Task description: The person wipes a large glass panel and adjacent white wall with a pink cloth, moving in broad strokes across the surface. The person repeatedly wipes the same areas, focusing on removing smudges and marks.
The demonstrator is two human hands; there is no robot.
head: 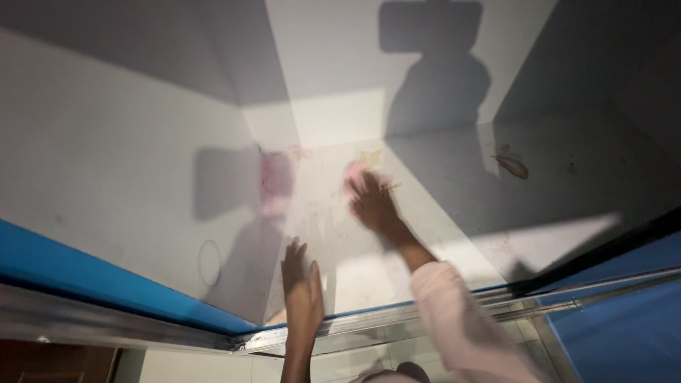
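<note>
Down on the dirty white floor (425, 213) of the box, a small pink cloth (357, 172) is seen, blurred. It is pressed under the right hand (374, 204), whose fingers are bent over it. The left hand (302, 287) is laid flat and open nearby.

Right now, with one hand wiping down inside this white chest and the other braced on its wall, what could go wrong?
The right hand reaches deep with the pink cloth; leaning further could tip your balance over the metal rim. The left hand is flat on the smooth inner wall and might slip. The brown debris on the floor lies in shadow and could easily be missed.
</note>
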